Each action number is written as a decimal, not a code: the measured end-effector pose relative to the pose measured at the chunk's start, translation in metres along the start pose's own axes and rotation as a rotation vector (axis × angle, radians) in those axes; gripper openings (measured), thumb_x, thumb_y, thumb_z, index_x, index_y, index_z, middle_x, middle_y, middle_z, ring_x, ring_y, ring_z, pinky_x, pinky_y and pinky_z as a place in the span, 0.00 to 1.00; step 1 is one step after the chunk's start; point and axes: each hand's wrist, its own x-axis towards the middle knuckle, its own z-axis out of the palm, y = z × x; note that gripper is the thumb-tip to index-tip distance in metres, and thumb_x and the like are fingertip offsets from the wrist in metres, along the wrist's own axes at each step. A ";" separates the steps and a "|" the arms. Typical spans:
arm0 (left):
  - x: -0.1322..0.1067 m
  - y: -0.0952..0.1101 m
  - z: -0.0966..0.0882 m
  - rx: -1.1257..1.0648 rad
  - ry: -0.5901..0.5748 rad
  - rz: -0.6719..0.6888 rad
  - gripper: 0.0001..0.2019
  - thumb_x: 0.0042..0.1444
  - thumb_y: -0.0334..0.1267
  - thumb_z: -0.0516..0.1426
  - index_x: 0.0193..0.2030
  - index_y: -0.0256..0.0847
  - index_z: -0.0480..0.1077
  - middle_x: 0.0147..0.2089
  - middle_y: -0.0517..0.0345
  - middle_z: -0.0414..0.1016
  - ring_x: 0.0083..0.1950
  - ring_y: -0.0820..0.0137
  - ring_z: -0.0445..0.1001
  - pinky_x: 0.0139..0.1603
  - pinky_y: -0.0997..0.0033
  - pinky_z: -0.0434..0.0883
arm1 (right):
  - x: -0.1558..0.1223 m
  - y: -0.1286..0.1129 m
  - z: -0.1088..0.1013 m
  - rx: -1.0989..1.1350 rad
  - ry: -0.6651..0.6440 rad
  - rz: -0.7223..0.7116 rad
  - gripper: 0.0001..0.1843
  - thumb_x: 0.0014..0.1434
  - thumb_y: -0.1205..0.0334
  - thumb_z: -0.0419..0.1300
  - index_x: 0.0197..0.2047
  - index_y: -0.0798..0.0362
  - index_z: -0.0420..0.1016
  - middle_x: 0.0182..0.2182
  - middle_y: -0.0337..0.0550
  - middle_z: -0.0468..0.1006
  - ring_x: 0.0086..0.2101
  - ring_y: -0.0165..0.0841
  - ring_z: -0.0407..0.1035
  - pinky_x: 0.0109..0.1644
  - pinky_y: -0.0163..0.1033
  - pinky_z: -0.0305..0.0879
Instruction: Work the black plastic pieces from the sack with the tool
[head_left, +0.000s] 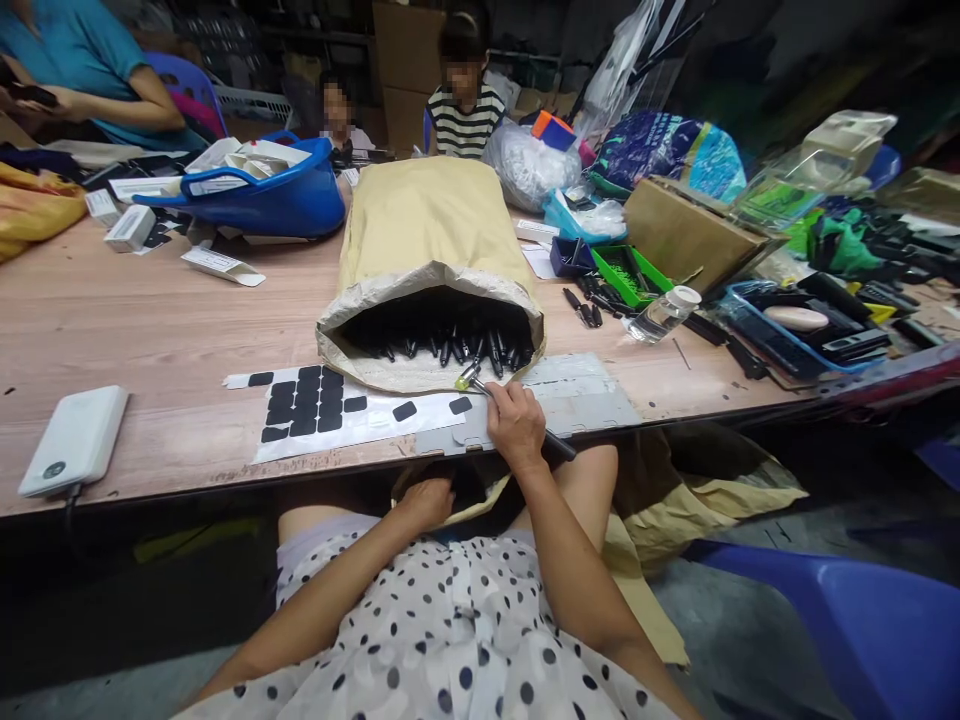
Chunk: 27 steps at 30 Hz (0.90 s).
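My right hand (515, 425) rests at the table's front edge, closed around a black tool with a metal tip (472, 378) that points toward the mouth of a brown paper sack (427, 225). The sack lies on its side, open toward me, with several black pens (450, 345) inside. My left hand (426, 503) is below the table edge over my lap, fingers curled on a brown paper bag (480, 508). A white sheet of black stickers (307, 405) lies just left of my right hand.
A white power bank (75, 440) sits at the near left. A blue basket (262, 195) with white boxes stands at the back left. Trays, a small bottle (664, 312) and clutter fill the right side. Other people sit at the far side. A blue chair (862, 620) stands at my right.
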 end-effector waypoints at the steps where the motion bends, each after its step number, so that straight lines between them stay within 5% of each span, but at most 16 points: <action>1: -0.004 0.003 -0.009 -0.021 -0.035 0.031 0.19 0.59 0.36 0.54 0.55 0.39 0.76 0.50 0.42 0.81 0.51 0.53 0.80 0.48 0.60 0.74 | 0.000 0.001 0.001 -0.003 -0.001 -0.001 0.16 0.66 0.64 0.53 0.52 0.47 0.78 0.36 0.45 0.71 0.37 0.38 0.59 0.40 0.39 0.55; 4: -0.011 0.007 -0.045 -0.146 -0.133 0.167 0.16 0.59 0.44 0.56 0.47 0.42 0.79 0.39 0.53 0.83 0.40 0.61 0.80 0.41 0.66 0.75 | -0.001 0.002 0.002 -0.001 -0.010 -0.016 0.16 0.67 0.64 0.53 0.53 0.47 0.77 0.36 0.45 0.71 0.37 0.38 0.59 0.40 0.39 0.54; 6: -0.007 0.003 -0.075 -0.318 -0.052 0.235 0.18 0.62 0.49 0.52 0.46 0.40 0.77 0.35 0.57 0.80 0.34 0.66 0.77 0.36 0.70 0.74 | -0.001 0.001 0.002 0.002 -0.004 -0.015 0.16 0.67 0.64 0.53 0.53 0.47 0.77 0.36 0.45 0.72 0.37 0.38 0.60 0.39 0.39 0.54; 8: 0.004 -0.006 -0.106 -0.387 0.292 0.163 0.19 0.63 0.50 0.51 0.44 0.39 0.76 0.36 0.55 0.78 0.35 0.66 0.76 0.37 0.68 0.74 | 0.000 -0.001 0.001 0.005 0.008 -0.005 0.16 0.66 0.65 0.53 0.52 0.47 0.78 0.36 0.45 0.72 0.37 0.38 0.60 0.39 0.39 0.54; 10: 0.019 -0.019 -0.131 -0.290 0.702 -0.089 0.15 0.62 0.45 0.54 0.46 0.39 0.76 0.43 0.49 0.77 0.43 0.60 0.76 0.43 0.62 0.74 | 0.000 -0.003 0.000 0.003 0.021 0.016 0.15 0.65 0.66 0.54 0.51 0.47 0.78 0.35 0.45 0.72 0.37 0.38 0.60 0.40 0.39 0.54; 13: 0.042 -0.036 -0.153 -0.185 0.978 -0.407 0.15 0.60 0.44 0.57 0.49 0.37 0.74 0.52 0.38 0.72 0.53 0.49 0.75 0.52 0.52 0.72 | 0.001 -0.004 0.000 0.003 0.017 0.018 0.15 0.65 0.65 0.54 0.51 0.47 0.78 0.35 0.45 0.71 0.36 0.38 0.59 0.39 0.39 0.54; 21: 0.051 -0.046 -0.154 -0.178 0.960 -0.551 0.09 0.60 0.38 0.57 0.45 0.38 0.73 0.49 0.36 0.75 0.51 0.46 0.76 0.51 0.48 0.72 | 0.001 -0.007 -0.002 -0.011 0.019 0.015 0.16 0.64 0.66 0.54 0.51 0.48 0.78 0.35 0.45 0.71 0.36 0.38 0.59 0.38 0.38 0.54; 27: 0.043 -0.040 -0.161 -0.198 0.978 -0.702 0.16 0.61 0.40 0.54 0.54 0.39 0.70 0.46 0.37 0.78 0.50 0.46 0.77 0.49 0.47 0.72 | 0.001 -0.004 -0.002 -0.002 -0.010 0.005 0.17 0.65 0.65 0.53 0.53 0.47 0.77 0.36 0.45 0.71 0.37 0.38 0.59 0.39 0.39 0.55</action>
